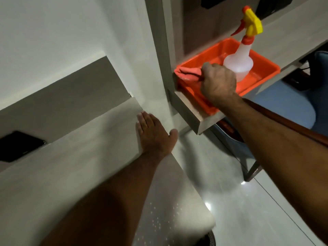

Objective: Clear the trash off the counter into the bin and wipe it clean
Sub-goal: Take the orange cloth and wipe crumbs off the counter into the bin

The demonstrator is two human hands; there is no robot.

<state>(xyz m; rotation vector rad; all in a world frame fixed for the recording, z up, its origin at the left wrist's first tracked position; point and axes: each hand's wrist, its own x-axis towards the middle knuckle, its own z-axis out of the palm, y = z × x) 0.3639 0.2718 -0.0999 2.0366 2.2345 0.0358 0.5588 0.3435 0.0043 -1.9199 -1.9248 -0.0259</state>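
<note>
No trash shows on the tabletop, so clearing looks done and the wiping is what remains: the right hand has its fingers clamped on the pink cloth lying at the tray edge on the shelf. The left hand lies flat, fingers together, on the tabletop corner. A spray bottle stands in the tray just beside the cloth, a phone lies far left, and the bin is barely visible, if at all.

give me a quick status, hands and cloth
Right hand closed on pink cloth in orange tray. Left hand flat on counter, empty. Spray bottle upright right beside the grip; no trash visible.
</note>
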